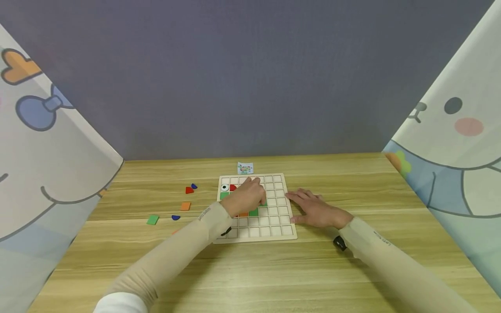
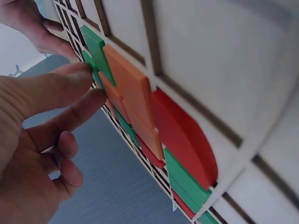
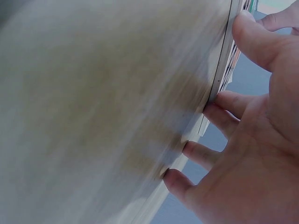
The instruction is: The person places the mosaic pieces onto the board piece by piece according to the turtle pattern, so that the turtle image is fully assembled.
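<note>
Head cam: board (image 1: 275, 221) w/ square cells, flat on bench (image 1: 129, 187); L hand (image 1: 245, 196) over it, R hand (image 1: 313, 211) at its rt edge.
L fingers: thumb + index tips close, narrow gap, at green tile (image 1: 264, 203); pinching or just pressing, can't tell. Other L fingers curled in.
Tile vs fingers: green tile is on the grid right at L thumb/index tips, partly hidden by them. Second green pc (image 1: 253, 212) nearer wearer, orange pc (image 1: 243, 214) just L of that.
L wrist cam: orange, red + green pcs sit in cells next to the tips.
R fingers: spread wide, holding nothing; thumb + index at board's rt edge, outer tips down on bench.
Board far L: eye pc (image 1: 225, 188), red pc (image 1: 233, 188) beside it.
Loose, L of board: red wedge (image 1: 189, 190), blue half-rounds (image 1: 175, 217), orange square (image 1: 185, 206), green square (image 1: 153, 219), all on bench, well apart from fingers.
Card: small printed card (image 1: 245, 168) just past board's far edge.
</note>
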Motion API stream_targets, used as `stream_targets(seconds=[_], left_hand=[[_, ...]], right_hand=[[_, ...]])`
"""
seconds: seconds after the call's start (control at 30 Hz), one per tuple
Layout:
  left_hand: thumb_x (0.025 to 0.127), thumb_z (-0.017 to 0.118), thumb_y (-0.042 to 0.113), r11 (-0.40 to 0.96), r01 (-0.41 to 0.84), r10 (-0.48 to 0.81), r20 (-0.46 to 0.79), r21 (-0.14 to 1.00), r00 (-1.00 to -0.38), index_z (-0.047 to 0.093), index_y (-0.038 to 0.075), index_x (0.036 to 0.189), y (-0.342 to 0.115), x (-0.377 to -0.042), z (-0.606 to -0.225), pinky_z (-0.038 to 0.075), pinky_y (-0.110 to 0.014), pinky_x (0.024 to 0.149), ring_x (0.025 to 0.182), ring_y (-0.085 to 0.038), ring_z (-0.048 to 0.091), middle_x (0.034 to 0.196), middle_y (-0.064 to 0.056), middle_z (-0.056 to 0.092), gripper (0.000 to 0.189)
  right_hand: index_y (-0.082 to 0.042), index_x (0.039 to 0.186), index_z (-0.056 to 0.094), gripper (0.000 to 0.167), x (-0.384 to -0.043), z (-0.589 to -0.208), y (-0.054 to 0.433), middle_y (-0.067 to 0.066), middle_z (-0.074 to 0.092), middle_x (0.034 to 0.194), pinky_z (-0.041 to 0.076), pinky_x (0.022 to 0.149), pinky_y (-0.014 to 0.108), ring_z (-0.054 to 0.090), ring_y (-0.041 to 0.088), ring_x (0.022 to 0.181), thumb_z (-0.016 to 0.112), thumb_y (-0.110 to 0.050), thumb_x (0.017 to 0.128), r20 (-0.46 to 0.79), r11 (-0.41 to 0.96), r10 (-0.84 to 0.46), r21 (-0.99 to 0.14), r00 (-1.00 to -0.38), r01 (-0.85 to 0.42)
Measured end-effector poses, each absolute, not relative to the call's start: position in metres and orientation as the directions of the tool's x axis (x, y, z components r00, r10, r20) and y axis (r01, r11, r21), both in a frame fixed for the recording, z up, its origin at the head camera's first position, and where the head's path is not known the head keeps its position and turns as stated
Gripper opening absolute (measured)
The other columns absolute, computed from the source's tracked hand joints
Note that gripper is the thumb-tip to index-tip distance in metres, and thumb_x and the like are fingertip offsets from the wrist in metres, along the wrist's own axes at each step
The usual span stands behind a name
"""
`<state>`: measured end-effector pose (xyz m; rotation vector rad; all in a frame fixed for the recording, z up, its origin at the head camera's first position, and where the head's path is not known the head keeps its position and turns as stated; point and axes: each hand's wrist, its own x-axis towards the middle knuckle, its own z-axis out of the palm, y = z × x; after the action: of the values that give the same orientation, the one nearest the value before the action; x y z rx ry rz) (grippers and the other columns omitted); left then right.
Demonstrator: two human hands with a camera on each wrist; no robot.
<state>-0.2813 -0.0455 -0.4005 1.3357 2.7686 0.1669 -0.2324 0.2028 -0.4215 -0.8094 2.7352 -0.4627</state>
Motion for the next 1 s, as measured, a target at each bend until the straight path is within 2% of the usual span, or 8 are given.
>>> stream_targets(seconds=[0.27,0.4,0.5,0.63,0.7,0.87,0.93,1.0], left_hand=[[0.083,0.071,0.0,0.634,0.768,0.773,-0.053,0.09,-0.632,0.078,0.021,0.095,-0.051,-0.279,-0.398,0.039,-0.035,0.079,0.077,-0.013,0.04,0.091,0.009,0.066,0.025],[0.083,0.07,0.0,0.637,0.766,0.771,-0.058,0.084,-0.634,0.078,0.022,0.095,-0.054,-0.278,-0.398,0.04,-0.041,0.091,0.079,-0.014,0.041,0.09,0.007,0.064,0.027],[0.083,0.069,-0.002,0.642,0.761,0.766,-0.061,0.094,-0.64,0.078,0.023,0.095,-0.056,-0.277,-0.398,0.035,-0.048,0.099,0.081,-0.014,0.042,0.091,0.007,0.063,0.029],[0.085,0.068,-0.002,0.641,0.76,0.767,-0.069,0.106,-0.637,0.077,0.023,0.098,-0.057,-0.276,-0.398,0.039,-0.041,0.088,0.081,-0.017,0.043,0.093,0.006,0.064,0.03],[0.086,0.066,-0.004,0.64,0.761,0.768,-0.07,0.105,-0.636,0.077,0.023,0.1,-0.058,-0.276,-0.399,0.04,-0.04,0.087,0.091,-0.02,0.049,0.095,0.005,0.064,0.033],[0.086,0.061,-0.011,0.648,0.752,0.762,-0.078,0.122,-0.643,0.076,0.023,0.103,-0.061,-0.275,-0.4,0.034,-0.046,0.1,0.117,-0.027,0.047,0.101,0.002,0.065,0.04],[0.086,0.06,-0.011,0.65,0.748,0.759,-0.082,0.13,-0.646,0.076,0.023,0.103,-0.062,-0.275,-0.4,0.035,-0.045,0.1,0.112,-0.024,0.048,0.101,0.003,0.065,0.041],[0.087,0.06,-0.01,0.644,0.755,0.765,-0.076,0.125,-0.639,0.076,0.023,0.103,-0.063,-0.274,-0.4,0.038,-0.04,0.094,0.103,-0.021,0.05,0.1,0.004,0.064,0.04]], right_hand=[[-0.01,0.15,0.026,0.077,-0.232,-0.42,0.203,0.013,0.028,0.15,0.018,0.096,0.071,0.019,0.041,0.136,0.061,-0.045,0.09,-0.144,0.791,-0.568,-0.368,-0.811,-0.489],[-0.01,0.15,0.026,0.077,-0.231,-0.42,0.202,0.014,0.027,0.15,0.017,0.096,0.072,0.018,0.042,0.136,0.061,-0.045,0.09,-0.149,0.793,-0.564,-0.374,-0.812,-0.481],[-0.01,0.15,0.026,0.077,-0.231,-0.421,0.202,0.014,0.027,0.15,0.016,0.096,0.072,0.018,0.042,0.136,0.061,-0.045,0.09,-0.153,0.795,-0.56,-0.375,-0.814,-0.477],[-0.011,0.15,0.025,0.078,-0.232,-0.421,0.202,0.013,0.027,0.15,0.016,0.097,0.072,0.017,0.041,0.137,0.061,-0.044,0.09,-0.159,0.795,-0.559,-0.38,-0.814,-0.473],[-0.011,0.15,0.025,0.078,-0.232,-0.421,0.202,0.013,0.026,0.151,0.016,0.097,0.071,0.017,0.04,0.137,0.061,-0.044,0.09,-0.162,0.796,-0.558,-0.382,-0.814,-0.47],[-0.011,0.15,0.025,0.078,-0.231,-0.421,0.202,0.013,0.026,0.15,0.015,0.097,0.072,0.017,0.041,0.137,0.061,-0.044,0.09,-0.16,0.796,-0.558,-0.382,-0.814,-0.471],[-0.011,0.15,0.025,0.078,-0.23,-0.421,0.202,0.013,0.026,0.151,0.015,0.096,0.072,0.016,0.041,0.137,0.061,-0.045,0.09,-0.16,0.797,-0.557,-0.379,-0.815,-0.47],[-0.011,0.15,0.025,0.078,-0.231,-0.422,0.202,0.014,0.027,0.15,0.015,0.095,0.073,0.017,0.042,0.137,0.061,-0.044,0.09,-0.154,0.795,-0.559,-0.379,-0.815,-0.474]])
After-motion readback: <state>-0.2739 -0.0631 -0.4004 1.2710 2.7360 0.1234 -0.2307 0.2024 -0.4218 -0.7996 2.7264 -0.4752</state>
